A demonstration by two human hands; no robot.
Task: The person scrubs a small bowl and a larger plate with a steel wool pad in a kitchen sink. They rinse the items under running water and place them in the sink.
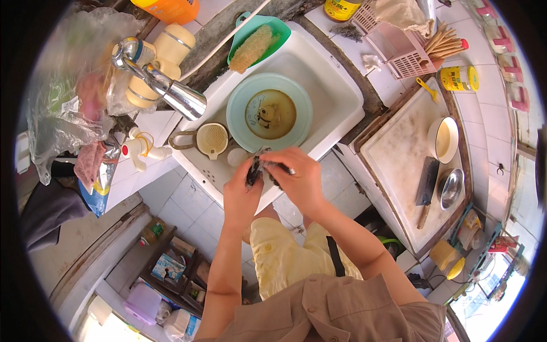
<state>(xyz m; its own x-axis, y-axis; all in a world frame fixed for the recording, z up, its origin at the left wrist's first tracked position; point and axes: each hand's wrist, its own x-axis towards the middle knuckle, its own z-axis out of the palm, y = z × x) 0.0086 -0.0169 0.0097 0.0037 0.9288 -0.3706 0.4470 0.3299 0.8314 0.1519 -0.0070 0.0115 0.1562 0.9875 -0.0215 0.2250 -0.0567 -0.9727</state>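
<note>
My left hand point(242, 188) and my right hand point(299, 173) meet over the near edge of the white ceramic sink point(337, 100). Between them they pinch a small dark, wet-looking item point(255, 171), partly hidden by the fingers; what it is I cannot tell. Just beyond my hands, a pale blue plastic basin point(303, 111) in the sink holds brownish liquid over a cartoon print. Left of the basin lies a beige strainer with a handle point(212, 140). A green plastic scoop-shaped basket point(280, 30) at the sink's back corner bears a loofah sponge point(253, 48).
A chrome faucet point(183, 100) juts over the sink's left side. Plastic bags point(64, 102) crowd the left counter. On the right, a worn white board point(384, 149) holds a cleaver point(428, 181), an enamel bowl point(444, 140) and a metal bowl point(451, 189). A pink basket point(410, 60) stands behind.
</note>
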